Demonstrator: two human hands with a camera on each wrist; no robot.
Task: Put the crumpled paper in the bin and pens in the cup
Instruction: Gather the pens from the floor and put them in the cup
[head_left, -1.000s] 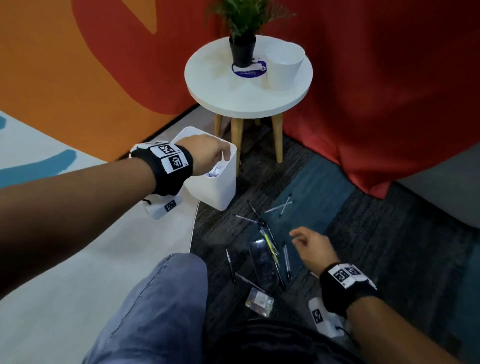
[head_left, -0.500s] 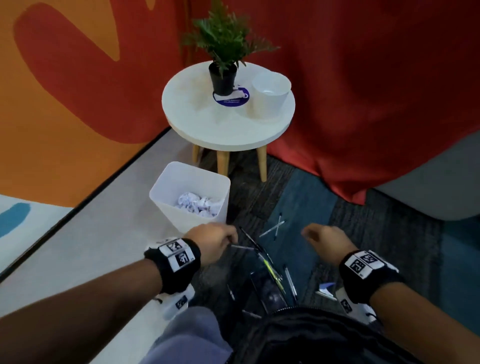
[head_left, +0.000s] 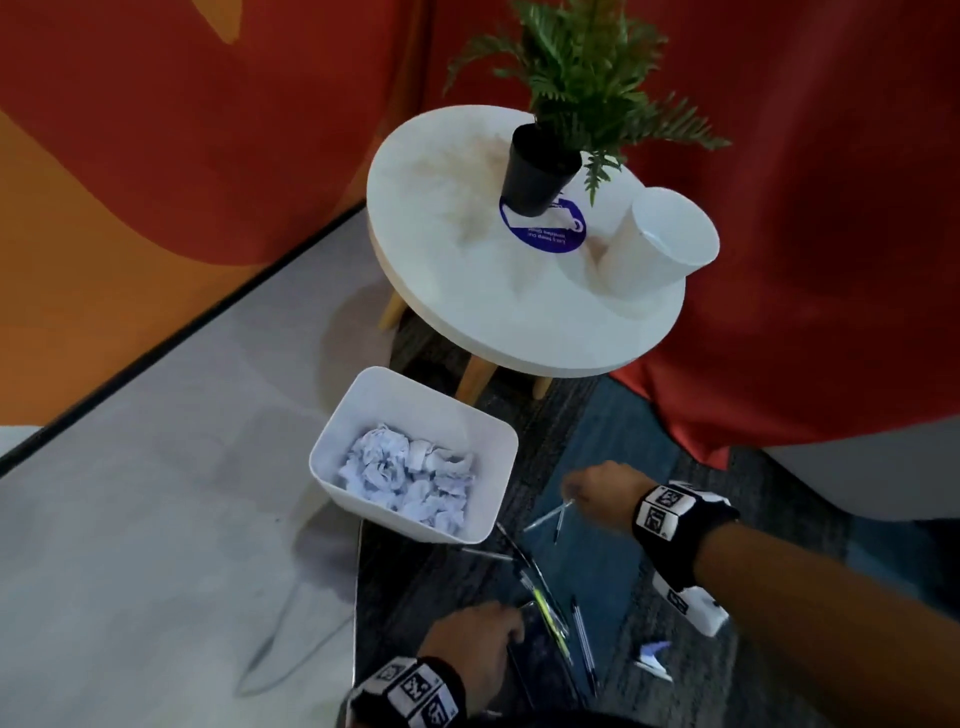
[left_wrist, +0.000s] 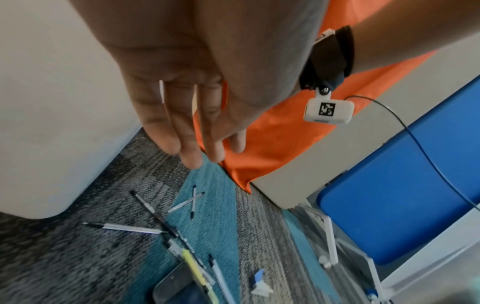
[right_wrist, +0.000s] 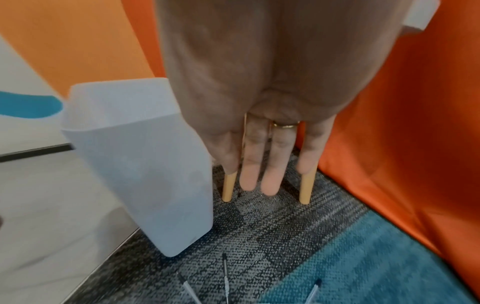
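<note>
Both hands empty, right hand spread above crossed pens, left hand relaxed: risk of fumbling thin pens lying flat on carpet beside bin.

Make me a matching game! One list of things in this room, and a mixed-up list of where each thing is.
Things:
1. crumpled paper
2. white cup
3. pens
4. bin

Places:
A. scattered on the carpet
B. on the round table, beside the potted plant
C. inside the bin
D. standing on the floor, in front of the round table

Pairs: 1-C, 2-B, 3-A, 4-D

The round table carries the potted plant and the cup. Both hands, left hand and right hand, are down by the pens.
</note>
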